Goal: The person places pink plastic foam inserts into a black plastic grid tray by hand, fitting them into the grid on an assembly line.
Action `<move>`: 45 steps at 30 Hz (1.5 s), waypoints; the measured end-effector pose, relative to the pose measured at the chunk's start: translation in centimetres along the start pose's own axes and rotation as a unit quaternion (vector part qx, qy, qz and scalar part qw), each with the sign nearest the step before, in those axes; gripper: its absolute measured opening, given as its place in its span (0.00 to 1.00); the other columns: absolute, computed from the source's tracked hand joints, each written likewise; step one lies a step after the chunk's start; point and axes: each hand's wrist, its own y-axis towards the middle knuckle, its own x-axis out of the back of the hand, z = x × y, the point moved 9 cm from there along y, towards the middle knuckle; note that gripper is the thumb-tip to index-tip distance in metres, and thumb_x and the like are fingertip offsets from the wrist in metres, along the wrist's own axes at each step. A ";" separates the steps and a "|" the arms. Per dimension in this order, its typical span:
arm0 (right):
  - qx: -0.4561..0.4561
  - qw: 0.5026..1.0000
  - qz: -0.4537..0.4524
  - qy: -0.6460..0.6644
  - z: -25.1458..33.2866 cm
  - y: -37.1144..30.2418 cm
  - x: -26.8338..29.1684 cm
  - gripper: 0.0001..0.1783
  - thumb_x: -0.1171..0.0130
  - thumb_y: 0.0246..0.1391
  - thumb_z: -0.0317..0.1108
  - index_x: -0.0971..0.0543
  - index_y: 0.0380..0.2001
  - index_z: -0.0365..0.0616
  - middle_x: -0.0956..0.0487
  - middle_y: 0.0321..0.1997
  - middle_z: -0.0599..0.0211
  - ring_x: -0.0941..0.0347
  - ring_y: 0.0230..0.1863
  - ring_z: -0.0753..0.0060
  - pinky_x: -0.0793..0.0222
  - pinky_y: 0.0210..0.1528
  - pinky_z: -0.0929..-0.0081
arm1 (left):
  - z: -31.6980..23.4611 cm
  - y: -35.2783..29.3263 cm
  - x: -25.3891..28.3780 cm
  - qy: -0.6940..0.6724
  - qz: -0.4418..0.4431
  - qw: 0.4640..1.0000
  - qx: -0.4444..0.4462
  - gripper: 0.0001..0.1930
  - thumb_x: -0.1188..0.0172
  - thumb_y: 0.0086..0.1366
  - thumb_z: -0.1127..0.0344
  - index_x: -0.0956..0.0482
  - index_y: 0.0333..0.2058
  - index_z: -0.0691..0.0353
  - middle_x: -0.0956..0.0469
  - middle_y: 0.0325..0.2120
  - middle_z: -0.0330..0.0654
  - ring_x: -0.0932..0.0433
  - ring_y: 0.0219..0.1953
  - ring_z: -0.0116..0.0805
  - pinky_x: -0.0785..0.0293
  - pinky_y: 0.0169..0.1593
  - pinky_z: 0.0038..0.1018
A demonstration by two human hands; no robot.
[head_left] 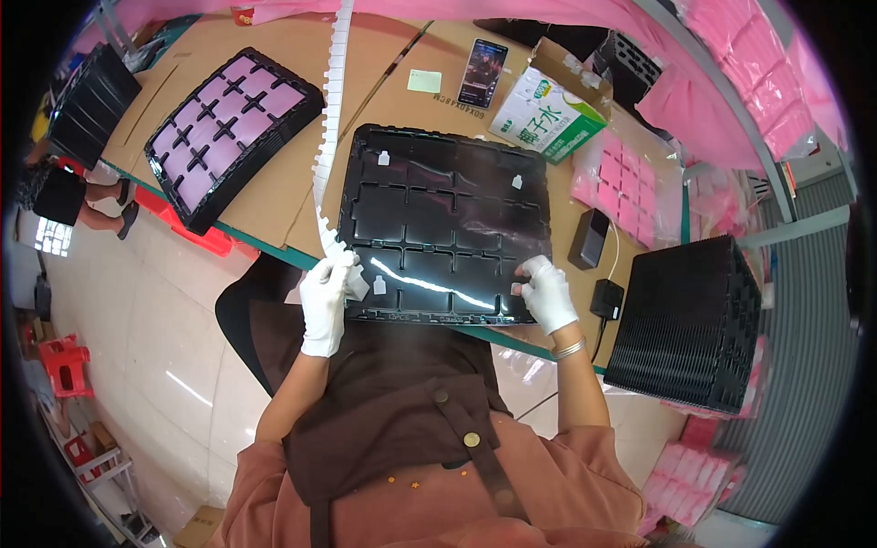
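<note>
Bench: cardboard-topped, green front edge running diagonally across the view.

Tray stack: tall pile of black trays at the right end of the bench, past its front edge.

Black tray: empty, gridded, lies flat at the middle of the bench's front edge, near side overhanging toward the person. A few small white tabs sit in its cells.

Pink tray: black frame with pink-filled cells, at the left of the bench, tilted to the edge, well apart from the black tray.

White strip: long notched tape, runs from the far edge of the bench down along the black tray's left side to the left hand.

Carton: white-green box near the far right, beside a phone.

Left hand: white glove, forearm up from below, elbow bent, wrist straight. Grip pressed together on the lower end of the white strip at the black tray's near-left corner; fingers curled over it.

Right hand: white glove, bracelet at wrist, forearm rising from the lower right. Fingers bent down, tips on the black tray's near-right corner. Can't tell whether the grip is pinching a tab or just pressing.
</note>
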 end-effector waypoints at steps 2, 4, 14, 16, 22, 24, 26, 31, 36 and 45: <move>0.031 0.999 -0.009 -0.008 -0.2 0.1 -0.2 0.05 0.37 0.39 0.24 0.22 0.24 0.45 0.22 0.32 0.63 0.23 0.36 0.57 0.29 0.37 0.61 | 0.2 0.1 0.1 0.004 0.002 1.000 -0.003 0.12 0.43 0.66 0.64 0.20 0.37 0.69 0.21 0.31 0.39 0.26 0.31 0.22 0.31 0.36 0.19; 0.062 0.998 -0.018 -0.017 0.3 0.1 -0.3 0.05 0.38 0.40 0.23 0.22 0.23 0.45 0.22 0.31 0.64 0.23 0.34 0.58 0.29 0.36 0.62 | 0.3 0.2 0.2 0.008 0.003 1.000 -0.006 0.13 0.44 0.66 0.63 0.20 0.37 0.69 0.21 0.32 0.40 0.24 0.32 0.24 0.29 0.37 0.20; 0.175 0.983 -0.050 0.039 1.3 -0.5 0.6 0.07 0.41 0.32 0.20 0.25 0.17 0.45 0.25 0.24 0.64 0.25 0.28 0.59 0.31 0.31 0.66 | -0.3 0.1 0.3 0.013 -0.015 1.000 -0.022 0.11 0.43 0.66 0.64 0.19 0.36 0.69 0.20 0.29 0.38 0.27 0.30 0.20 0.33 0.34 0.18; 0.152 0.987 -0.032 0.047 1.3 -0.5 0.2 0.07 0.40 0.33 0.21 0.25 0.18 0.46 0.25 0.25 0.66 0.26 0.29 0.60 0.31 0.34 0.64 | -0.3 0.1 0.2 0.010 -0.017 1.000 -0.021 0.11 0.43 0.66 0.64 0.19 0.36 0.68 0.20 0.29 0.38 0.27 0.30 0.20 0.33 0.34 0.18; 0.031 0.989 -0.095 -0.109 1.8 -0.6 0.0 0.06 0.41 0.36 0.23 0.26 0.19 0.47 0.24 0.26 0.64 0.26 0.31 0.57 0.34 0.35 0.58 | 0.1 0.2 0.5 0.001 -0.021 1.000 -0.012 0.11 0.42 0.65 0.64 0.19 0.36 0.69 0.20 0.30 0.37 0.27 0.30 0.20 0.33 0.34 0.18; 0.084 0.992 -0.079 -0.050 0.8 -0.4 -0.3 0.07 0.41 0.36 0.21 0.26 0.18 0.47 0.25 0.25 0.63 0.26 0.30 0.57 0.34 0.33 0.59 | 0.3 0.1 0.6 0.022 -0.010 1.000 -0.008 0.14 0.43 0.66 0.61 0.20 0.38 0.69 0.20 0.33 0.40 0.25 0.34 0.24 0.30 0.39 0.21; 0.153 0.986 -0.064 0.031 1.3 -0.5 0.0 0.10 0.43 0.34 0.17 0.29 0.18 0.44 0.25 0.23 0.63 0.26 0.27 0.57 0.33 0.29 0.62 | 0.4 0.2 0.6 0.025 -0.007 1.000 -0.012 0.14 0.43 0.66 0.61 0.20 0.38 0.69 0.20 0.33 0.40 0.24 0.34 0.24 0.30 0.40 0.21; 0.155 0.985 -0.071 0.029 1.7 -0.4 0.3 0.10 0.45 0.31 0.15 0.29 0.19 0.42 0.27 0.22 0.61 0.27 0.26 0.57 0.32 0.29 0.65 | 0.0 0.1 0.3 0.017 -0.021 0.999 -0.022 0.11 0.41 0.65 0.65 0.20 0.35 0.69 0.20 0.29 0.38 0.27 0.31 0.20 0.32 0.36 0.18; 0.221 0.963 0.075 0.136 1.7 -0.2 0.2 0.11 0.47 0.32 0.12 0.30 0.20 0.39 0.31 0.20 0.65 0.31 0.24 0.65 0.31 0.29 0.71 | 0.0 0.2 0.5 0.008 -0.030 0.999 -0.021 0.11 0.41 0.65 0.65 0.20 0.35 0.69 0.20 0.29 0.37 0.27 0.30 0.20 0.32 0.35 0.18; -0.018 0.989 -0.109 0.103 -3.9 13.1 2.0 0.04 0.48 0.49 0.23 0.25 0.27 0.42 0.21 0.25 0.61 0.21 0.35 0.64 0.27 0.38 0.68 | 0.0 0.2 0.1 0.026 0.003 0.999 -0.022 0.10 0.42 0.65 0.67 0.20 0.37 0.69 0.20 0.31 0.39 0.23 0.33 0.22 0.30 0.36 0.18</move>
